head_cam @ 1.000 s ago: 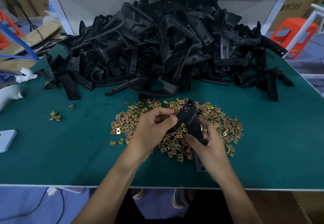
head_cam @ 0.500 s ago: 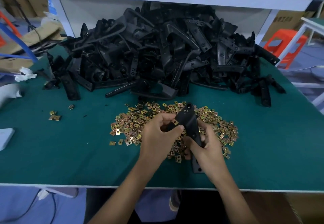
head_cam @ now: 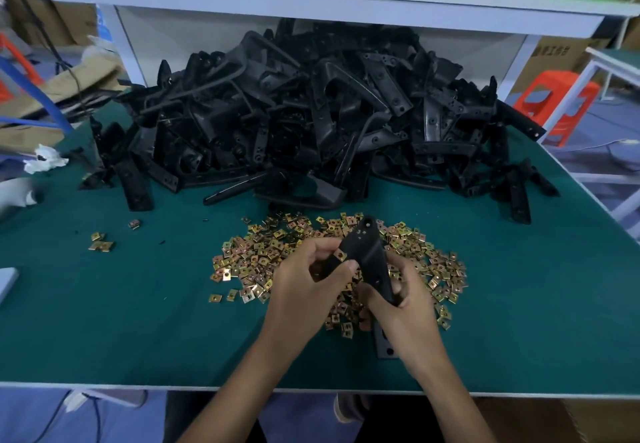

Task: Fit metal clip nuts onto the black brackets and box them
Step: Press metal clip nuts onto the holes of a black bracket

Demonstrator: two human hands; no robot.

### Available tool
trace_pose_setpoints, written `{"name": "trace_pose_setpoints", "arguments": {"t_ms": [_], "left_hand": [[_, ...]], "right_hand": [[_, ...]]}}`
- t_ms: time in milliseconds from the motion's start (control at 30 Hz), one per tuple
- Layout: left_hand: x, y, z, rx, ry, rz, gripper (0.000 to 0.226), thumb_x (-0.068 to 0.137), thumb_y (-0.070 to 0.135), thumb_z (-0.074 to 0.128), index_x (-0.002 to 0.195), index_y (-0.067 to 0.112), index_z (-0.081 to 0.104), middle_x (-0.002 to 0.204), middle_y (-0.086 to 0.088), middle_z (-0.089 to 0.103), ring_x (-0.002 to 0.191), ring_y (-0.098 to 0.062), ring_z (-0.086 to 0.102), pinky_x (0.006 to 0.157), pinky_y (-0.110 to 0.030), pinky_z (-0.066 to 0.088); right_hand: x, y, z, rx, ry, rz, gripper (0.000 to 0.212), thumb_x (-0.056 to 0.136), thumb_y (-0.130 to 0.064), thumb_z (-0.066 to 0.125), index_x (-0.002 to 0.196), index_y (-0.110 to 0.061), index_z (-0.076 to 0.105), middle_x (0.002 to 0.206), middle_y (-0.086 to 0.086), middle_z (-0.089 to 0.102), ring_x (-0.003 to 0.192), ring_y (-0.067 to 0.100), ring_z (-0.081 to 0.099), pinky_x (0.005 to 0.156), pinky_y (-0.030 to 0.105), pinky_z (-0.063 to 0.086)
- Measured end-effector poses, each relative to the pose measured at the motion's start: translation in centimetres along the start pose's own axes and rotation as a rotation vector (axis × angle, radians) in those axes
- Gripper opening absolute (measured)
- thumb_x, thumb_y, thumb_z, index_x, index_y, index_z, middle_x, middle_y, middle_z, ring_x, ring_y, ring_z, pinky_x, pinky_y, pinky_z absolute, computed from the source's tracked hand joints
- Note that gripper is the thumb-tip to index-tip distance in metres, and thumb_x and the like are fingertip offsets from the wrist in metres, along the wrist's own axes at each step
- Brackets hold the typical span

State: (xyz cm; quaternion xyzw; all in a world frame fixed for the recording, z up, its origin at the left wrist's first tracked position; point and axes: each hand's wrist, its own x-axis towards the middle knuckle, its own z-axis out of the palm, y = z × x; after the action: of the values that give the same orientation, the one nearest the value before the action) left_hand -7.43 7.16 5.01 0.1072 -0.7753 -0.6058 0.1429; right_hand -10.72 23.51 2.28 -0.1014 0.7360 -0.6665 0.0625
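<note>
Looking down from the head view: the right hand (head_cam: 405,307) grips a black bracket (head_cam: 367,252) around its lower half, fingers curled, and holds it tilted above the green table (head_cam: 138,321). The left hand (head_cam: 304,290) pinches a clip nut (head_cam: 340,255) against the bracket's left edge. Loose clip nuts (head_cam: 263,259) lie scattered beneath both hands. A heap of brackets (head_cam: 311,120) sits behind them, below the shelf.

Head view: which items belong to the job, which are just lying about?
Job: bracket in right hand; clip nut pinched by left hand; nut pile; bracket heap.
Lying about: rag; stool; box.
</note>
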Motion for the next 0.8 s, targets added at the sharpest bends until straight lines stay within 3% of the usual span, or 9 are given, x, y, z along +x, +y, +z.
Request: {"name": "trace_pose_setpoints", "arguments": {"t_ms": [100, 167, 233, 300, 433, 500, 667, 800], "left_hand": [[0.4, -0.2, -1.0, 0.05, -0.027, 0.114, 0.023, 0.102, 0.046, 0.051, 0.112, 0.035, 0.068, 0.082, 0.021, 0.068, 0.068, 0.004, 0.061, 0.058, -0.009, 0.041], [1.5, -1.1, -2.2, 0.176, 0.024, 0.125, 0.029, 0.106, 0.039, 0.045, 0.117, 0.028, 0.069, 0.081, 0.018, 0.068, 0.066, -0.001, 0.06, 0.053, -0.017, 0.042], [3.2, -2.1, -3.5, 0.351, 0.064, 0.122, 0.021, 0.104, 0.026, 0.053, 0.116, 0.024, 0.07, 0.089, 0.017, 0.07, 0.07, -0.005, 0.062, 0.062, -0.024, 0.05], [4.6, -2.7, -4.0, 0.566, 0.043, 0.175, 0.016, 0.1, 0.018, 0.059, 0.111, 0.02, 0.071, 0.1, 0.009, 0.072, 0.088, -0.009, 0.066, 0.078, -0.027, 0.053], [6.3, -2.9, -3.6, 0.875, -0.148, 0.281, 0.026, 0.098, 0.037, 0.061, 0.117, 0.023, 0.07, 0.116, -0.006, 0.068, 0.11, -0.027, 0.061, 0.097, -0.042, 0.048], [6.9, -3.0, -3.5, 0.921, -0.196, 0.304, 0.028, 0.098, 0.041, 0.061, 0.118, 0.024, 0.07, 0.116, -0.006, 0.066, 0.111, -0.028, 0.061, 0.097, -0.041, 0.048], [7.4, -3.3, -3.2, 0.914, -0.161, 0.405, 0.013, 0.097, 0.021, 0.06, 0.1, 0.017, 0.072, 0.101, -0.004, 0.066, 0.095, -0.025, 0.066, 0.071, -0.027, 0.041], [7.9, -3.8, -3.3, 0.897, -0.167, 0.427, 0.015, 0.098, 0.017, 0.054, 0.104, 0.015, 0.067, 0.094, -0.001, 0.056, 0.095, -0.025, 0.06, 0.08, -0.031, 0.048]], "right_hand": [[0.0, 0.3, -0.2, 0.027, 0.022, 0.024, 0.051, 0.092, -0.018, 0.076, 0.12, -0.054, 0.054, 0.084, 0.005, 0.075, 0.066, 0.028, 0.072, 0.055, 0.033, 0.059], [0.1, 0.7, -0.3, 0.031, 0.032, 0.048, 0.05, 0.092, -0.021, 0.075, 0.123, -0.053, 0.052, 0.092, 0.001, 0.077, 0.068, 0.027, 0.073, 0.057, 0.031, 0.059], [0.1, 0.8, -0.3, 0.035, 0.039, 0.064, 0.051, 0.091, -0.025, 0.076, 0.126, -0.053, 0.051, 0.096, -0.002, 0.078, 0.07, 0.025, 0.074, 0.058, 0.03, 0.059], [0.1, 0.7, -0.4, 0.042, 0.044, 0.083, 0.052, 0.09, -0.027, 0.077, 0.123, -0.058, 0.051, 0.098, -0.001, 0.077, 0.07, 0.027, 0.075, 0.058, 0.033, 0.06], [0.2, 0.9, -0.5, 0.029, 0.054, 0.079, 0.05, 0.09, -0.025, 0.078, 0.121, -0.055, 0.053, 0.096, 0.002, 0.076, 0.07, 0.028, 0.074, 0.059, 0.037, 0.06], [0.3, 1.1, -0.5, 0.033, 0.055, 0.076, 0.05, 0.09, -0.024, 0.077, 0.123, -0.052, 0.053, 0.096, 0.003, 0.076, 0.069, 0.028, 0.074, 0.06, 0.038, 0.06], [0.4, 1.4, -0.4, 0.049, 0.058, 0.072, 0.051, 0.091, -0.018, 0.077, 0.126, -0.044, 0.052, 0.093, 0.003, 0.076, 0.066, 0.027, 0.073, 0.058, 0.036, 0.059], [0.4, 1.3, -0.4, 0.063, 0.05, 0.066, 0.051, 0.09, -0.019, 0.077, 0.126, -0.047, 0.053, 0.094, 0.005, 0.075, 0.066, 0.028, 0.072, 0.058, 0.037, 0.059]]}}
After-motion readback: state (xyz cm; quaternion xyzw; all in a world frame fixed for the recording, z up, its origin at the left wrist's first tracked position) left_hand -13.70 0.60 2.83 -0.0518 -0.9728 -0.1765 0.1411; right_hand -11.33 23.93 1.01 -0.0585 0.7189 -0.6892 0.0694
